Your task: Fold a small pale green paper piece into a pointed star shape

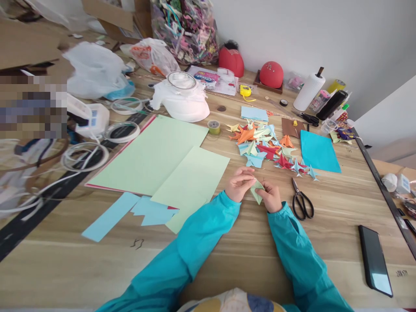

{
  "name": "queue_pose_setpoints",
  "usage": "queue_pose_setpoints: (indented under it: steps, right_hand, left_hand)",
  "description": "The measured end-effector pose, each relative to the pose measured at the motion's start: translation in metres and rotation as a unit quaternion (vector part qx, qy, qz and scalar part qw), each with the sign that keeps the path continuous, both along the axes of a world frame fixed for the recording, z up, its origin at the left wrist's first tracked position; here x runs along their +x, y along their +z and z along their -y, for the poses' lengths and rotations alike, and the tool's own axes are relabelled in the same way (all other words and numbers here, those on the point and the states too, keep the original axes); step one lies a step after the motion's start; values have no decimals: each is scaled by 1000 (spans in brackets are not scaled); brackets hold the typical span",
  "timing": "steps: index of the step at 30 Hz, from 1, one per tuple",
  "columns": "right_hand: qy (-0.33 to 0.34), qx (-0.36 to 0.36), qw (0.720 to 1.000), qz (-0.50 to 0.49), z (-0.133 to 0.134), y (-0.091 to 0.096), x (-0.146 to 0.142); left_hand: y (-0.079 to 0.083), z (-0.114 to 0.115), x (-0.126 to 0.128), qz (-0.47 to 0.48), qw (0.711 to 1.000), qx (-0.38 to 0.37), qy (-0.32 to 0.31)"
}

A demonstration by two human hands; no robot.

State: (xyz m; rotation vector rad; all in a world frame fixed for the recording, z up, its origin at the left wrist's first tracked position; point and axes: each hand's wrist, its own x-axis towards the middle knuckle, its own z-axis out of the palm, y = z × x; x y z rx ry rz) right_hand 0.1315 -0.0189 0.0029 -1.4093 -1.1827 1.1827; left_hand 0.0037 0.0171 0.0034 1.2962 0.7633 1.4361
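My left hand (239, 183) and my right hand (271, 198) meet over the wooden table (247, 255), both in teal sleeves. Between them is a small folded piece of light green paper (256, 191); the fingers of both hands pinch it. Just beyond my hands lies a heap of several folded paper figures (264, 147) in orange, red, blue and green. Black scissors (302, 201) lie right of my right hand.
Large light green sheets (162, 160) and light blue scraps (130, 212) lie to the left. A teal sheet (318, 151) is at the right, a black phone (373, 260) near the front right edge. Bags, tape rolls (121, 131), a white paper roll (308, 92) and red objects crowd the back.
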Motion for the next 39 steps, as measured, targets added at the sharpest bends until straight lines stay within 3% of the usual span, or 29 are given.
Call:
queue_pose_setpoints:
  steps: [8,13,18,27,39]
  right_hand:
    - [-17,-11,1000,-4,0,4,-2]
    - [-65,-22,996,-57,-2,1,3]
    - [-92,1,990,-104,-5,-10,9]
    - [-53,9,996,-77,-2,3,4]
    - [-48,31,973,-224,-2,-2,5]
  left_hand:
    - [0,-1,0,-17,1000,-22,2]
    - [-3,-4,-2,1,997,-28,-69]
    - [-9,-2,3,3,986,-85,-144]
    - [-12,-2,7,-40,990,-98,-91]
    - [-3,-4,5,12,975,-217,-53]
